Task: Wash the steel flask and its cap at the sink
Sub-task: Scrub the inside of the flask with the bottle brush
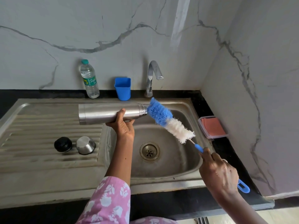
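Steel flask (103, 114) held sideways in left hand (124, 126) | right hand (218, 172) grips brush (163, 117), bristles at mouth | bottle (89, 80) label illegible

1. So the left hand (123, 125) cups the flask (103, 113) from underneath, thumb hooked over it, forearm angled up.
2. The right hand (218, 172) is fisted round the brush handle (199, 148), arm coming in from the lower right.

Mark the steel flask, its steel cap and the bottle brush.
steel flask (100, 113): head view, middle of the barrel.
steel cap (84, 142): head view, its shiny top face.
bottle brush (160, 113): head view, blue bristles near the flask's mouth.
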